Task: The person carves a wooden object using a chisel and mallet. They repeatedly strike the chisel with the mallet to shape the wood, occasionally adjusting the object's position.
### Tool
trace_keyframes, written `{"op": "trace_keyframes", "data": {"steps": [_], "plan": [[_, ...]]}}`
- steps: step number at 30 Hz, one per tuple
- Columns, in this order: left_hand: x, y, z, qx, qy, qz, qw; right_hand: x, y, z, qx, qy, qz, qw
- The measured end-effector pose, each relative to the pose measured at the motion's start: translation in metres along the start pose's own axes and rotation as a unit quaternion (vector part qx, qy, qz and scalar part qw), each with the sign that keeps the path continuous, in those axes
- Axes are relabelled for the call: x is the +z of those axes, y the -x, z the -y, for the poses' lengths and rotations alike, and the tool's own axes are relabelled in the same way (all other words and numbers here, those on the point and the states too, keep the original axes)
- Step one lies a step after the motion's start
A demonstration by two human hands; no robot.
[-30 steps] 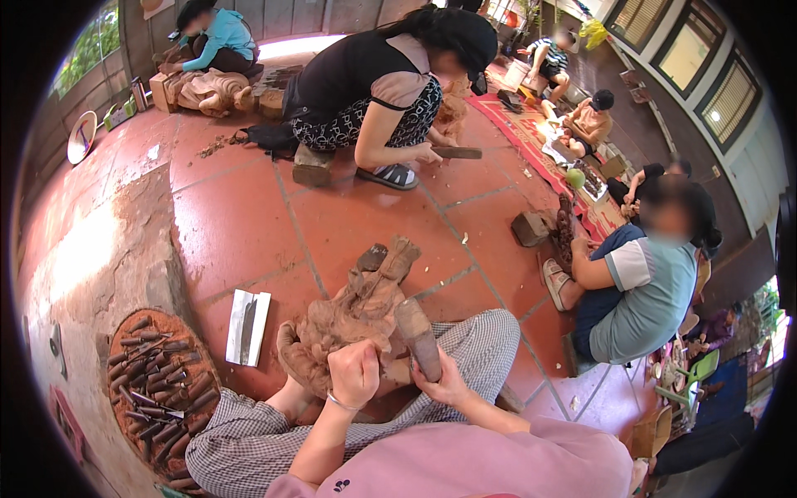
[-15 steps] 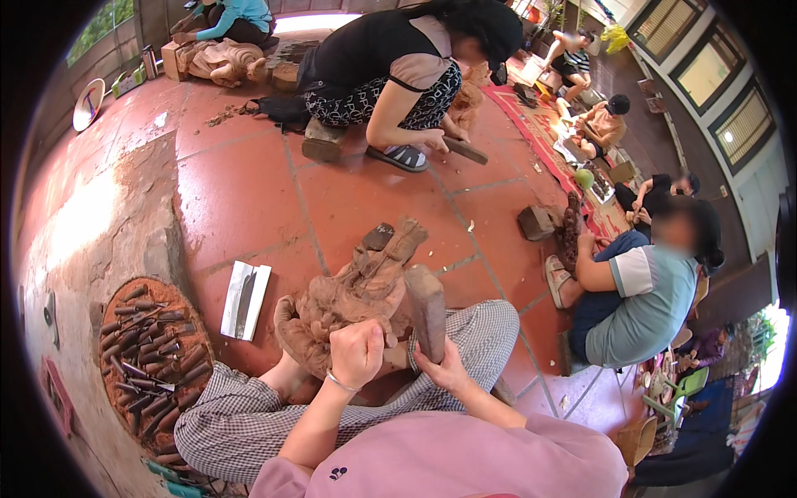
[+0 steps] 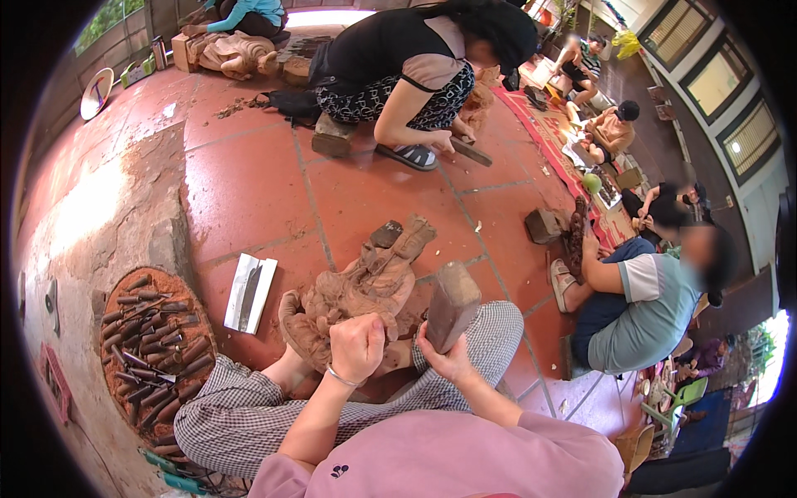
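A brown wooden carving (image 3: 361, 278) with curling, rough-cut forms lies on the floor in front of my folded legs. My left hand (image 3: 357, 349) is closed in a fist over its near side, thumb on top. Whatever the fist grips is hidden by the fingers. To its right, my right hand (image 3: 448, 358) is wrapped round the lower end of a thick wooden mallet (image 3: 453, 303). The mallet's blocky head points up and away from me, apart from the carving. A small dark block (image 3: 385, 234) sits against the carving's far end.
On my left, a round sawdust-covered tray (image 3: 205, 332) bears several wooden-handled chisels (image 3: 154, 349). A dark flat blade lies on white paper (image 3: 235, 311). Ahead, a crouching person (image 3: 374, 62) works on another carving; a seated person (image 3: 643, 307) is at my right, near a wooden block (image 3: 544, 225).
The mallet has swung a little to the right, away from the carving, and its end face now shows more. My left fist stays at the carving. The whole view has shifted slightly.
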State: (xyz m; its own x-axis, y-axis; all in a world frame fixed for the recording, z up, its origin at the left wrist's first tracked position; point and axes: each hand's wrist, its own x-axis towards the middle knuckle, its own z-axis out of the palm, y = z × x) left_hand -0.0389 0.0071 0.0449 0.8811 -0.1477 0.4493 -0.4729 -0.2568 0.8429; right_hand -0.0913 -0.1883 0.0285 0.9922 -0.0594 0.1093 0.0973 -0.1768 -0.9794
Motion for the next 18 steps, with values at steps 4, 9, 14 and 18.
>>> {"op": "trace_keyframes", "data": {"steps": [4, 9, 14, 18], "plan": [[-0.003, 0.000, -0.007, -0.006, 0.001, 0.000, 1.000, 0.011, 0.005, 0.009, -0.014, -0.005, 0.003, 1.000], [-0.007, 0.002, 0.005, 0.031, -0.051, 0.036, 0.998, 0.015, 0.010, 0.003, 0.016, -0.018, 0.006, 1.000], [-0.006, 0.003, 0.001, 0.016, -0.052, 0.069, 0.996, 0.000, 0.018, -0.019, 0.030, -0.002, 0.008, 1.000], [-0.003, -0.001, -0.012, 0.011, -0.058, 0.057, 0.997, 0.013, 0.009, -0.006, 0.038, -0.019, 0.020, 0.999]]}}
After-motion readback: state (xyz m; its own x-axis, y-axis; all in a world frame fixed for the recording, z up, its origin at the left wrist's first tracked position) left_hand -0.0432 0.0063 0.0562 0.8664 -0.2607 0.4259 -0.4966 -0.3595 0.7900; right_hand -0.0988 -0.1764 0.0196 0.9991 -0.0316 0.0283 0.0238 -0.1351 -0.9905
